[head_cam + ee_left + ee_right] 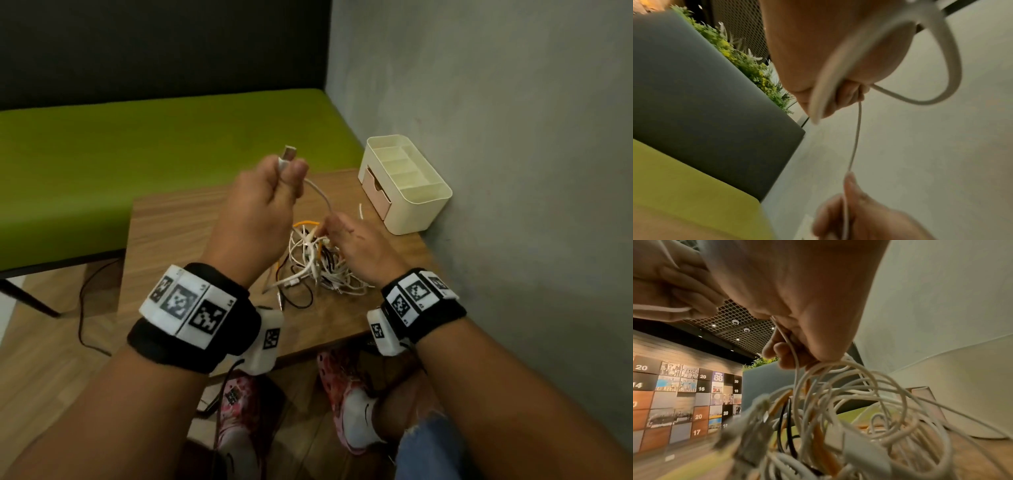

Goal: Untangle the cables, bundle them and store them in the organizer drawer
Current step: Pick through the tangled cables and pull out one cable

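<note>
A tangle of white, orange and black cables (315,263) (838,418) lies on the small wooden table (171,233). My left hand (270,192) is raised above it and pinches the USB plug end of a thin white cable (322,195) (856,138), the metal plug (288,153) sticking up past the fingers. That cable curves down to my right hand (346,236) (793,344), which pinches it at the top of the tangle. The cream organizer (407,185) stands at the table's far right corner, its pink drawer (373,190) closed.
A grey wall (513,137) runs along the right side, close to the organizer. A green bench (137,150) lies behind and left of the table. A short white piece (360,210) lies beside the organizer. My feet in pink shoes (342,394) are under the table's near edge.
</note>
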A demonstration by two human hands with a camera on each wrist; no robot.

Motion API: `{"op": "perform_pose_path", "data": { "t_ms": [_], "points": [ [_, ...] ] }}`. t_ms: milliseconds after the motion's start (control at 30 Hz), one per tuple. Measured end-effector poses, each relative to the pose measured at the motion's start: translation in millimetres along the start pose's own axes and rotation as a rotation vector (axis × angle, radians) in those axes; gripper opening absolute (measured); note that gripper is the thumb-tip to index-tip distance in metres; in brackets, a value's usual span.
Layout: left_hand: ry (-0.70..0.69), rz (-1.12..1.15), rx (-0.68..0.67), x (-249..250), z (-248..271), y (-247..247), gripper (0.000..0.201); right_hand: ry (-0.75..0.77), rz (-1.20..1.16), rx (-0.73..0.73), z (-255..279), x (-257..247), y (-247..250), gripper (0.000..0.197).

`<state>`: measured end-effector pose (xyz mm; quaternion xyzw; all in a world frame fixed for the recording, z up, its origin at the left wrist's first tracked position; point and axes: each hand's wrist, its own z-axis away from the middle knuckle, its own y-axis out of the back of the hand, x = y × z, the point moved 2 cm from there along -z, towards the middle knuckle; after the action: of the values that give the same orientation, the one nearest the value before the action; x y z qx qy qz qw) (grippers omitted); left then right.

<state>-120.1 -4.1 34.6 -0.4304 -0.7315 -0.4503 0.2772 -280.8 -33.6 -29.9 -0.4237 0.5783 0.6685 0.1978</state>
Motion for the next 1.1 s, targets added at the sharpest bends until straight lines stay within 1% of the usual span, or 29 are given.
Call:
{"op": "perform_pose_path", "data": {
  "t_ms": [67,100,167,200,233,267,300,333,367,400,467,500,533,600,633,700,733,800,833,867,900,933,1000,1033,1100],
  "points": [
    [0.066,-0.131,-0.029,-11.0,4.2,6.7,0.035,-0.057,-0.034,0.033,-1.7,1.6,3.1,0.046],
    [0.126,-0.246,-0.081,-22.7,8.4,8.5,0.035,-0.068,-0.064,0.071,-2.2,-0.7,6.4,0.039],
    [0.221,-0.541,-0.208,-46.7,17.6,10.7,0.032,-0.033,-0.099,0.143,-4.5,-7.3,14.0,0.03],
    [0.238,-0.68,-0.232,-53.5,21.8,12.3,0.031,0.01,-0.089,0.155,-6.6,-10.6,16.4,0.026],
    [0.232,-0.78,-0.21,-53.7,24.1,15.2,0.031,0.062,-0.048,0.144,-8.6,-13.6,16.7,0.023],
    [0.193,-0.83,-0.153,-48.8,24.4,18.3,0.032,0.118,0.023,0.118,-10.3,-16.3,14.9,0.022],
    [0.126,-0.823,-0.078,-38.9,23.8,20.3,0.031,0.168,0.103,0.091,-12.0,-16.3,11.1,0.023],
    [0.047,-0.751,-0.018,-26.0,22.5,21.0,0.029,0.215,0.156,0.076,-13.3,-16.8,6.8,0.023],
    [-0.014,-0.646,0.008,-16.2,20.7,18.8,0.027,0.256,0.164,0.079,-13.9,-20.2,3.7,0.021],
    [-0.029,-0.541,-0.006,-10.4,18.3,14.4,0.026,0.296,0.141,0.093,-13.8,-25.4,1.8,0.019],
    [0.06,-0.401,-0.117,-11.3,11.7,4.0,0.029,0.362,0.083,0.163,-13.2,-36.2,2.9,0.017],
    [0.102,-0.349,-0.149,-14.4,8.5,-0.3,0.034,0.37,0.046,0.207,-12.8,-39.2,6.0,0.017],
    [0.118,-0.31,-0.153,-15.3,5.6,-3.4,0.037,0.356,-0.009,0.24,-11.9,-40.0,9.7,0.015],
    [0.09,-0.251,-0.115,-9.3,0.1,-6.7,0.04,0.292,-0.135,0.266,-10.1,-36.6,15.6,0.009],
    [0.071,-0.199,-0.087,-5.5,-2.6,-7.9,0.041,0.265,-0.163,0.268,-8.7,-34.0,16.7,0.01],
    [0.05,-0.057,-0.024,-1.0,-7.4,-8.6,0.042,0.2,-0.17,0.22,-6.6,-25.5,13.7,0.016],
    [0.06,0.051,0.005,-0.5,-9.1,-8.3,0.043,0.157,-0.164,0.174,-5.7,-20.6,10.9,0.02],
    [0.151,0.348,0.026,-1.1,-10.5,-8.6,0.043,0.085,-0.127,0.077,-3.1,-10.8,4.6,0.028],
    [0.206,0.483,0.008,-1.3,-9.4,-8.9,0.044,0.052,-0.127,0.057,-2.8,-5.1,2.9,0.03],
    [0.246,0.55,-0.018,-2.6,-7.7,-9.3,0.044,0.017,-0.162,0.072,-3.6,-1.7,3.7,0.029],
    [0.272,0.505,-0.037,-6.0,-6.2,-9.1,0.044,-0.021,-0.247,0.115,-4.9,-1.7,6.0,0.027],
    [0.281,0.368,-0.052,-10.1,-4.4,-8.8,0.045,-0.03,-0.372,0.184,-7.4,-3.4,9.7,0.025],
    [0.261,-0.043,-0.074,-17.0,-1.8,-5.8,0.044,0.07,-0.584,0.326,-13.0,-8.7,22.0,0.017],
    [0.236,-0.208,-0.061,-17.1,-1.2,-3.2,0.044,0.128,-0.589,0.362,-14.4,-12.7,29.3,0.015],
    [0.162,-0.4,0.011,-7.0,1.1,6.6,0.039,0.176,-0.415,0.359,-14.2,-22.5,35.5,0.013]
  ]
}}
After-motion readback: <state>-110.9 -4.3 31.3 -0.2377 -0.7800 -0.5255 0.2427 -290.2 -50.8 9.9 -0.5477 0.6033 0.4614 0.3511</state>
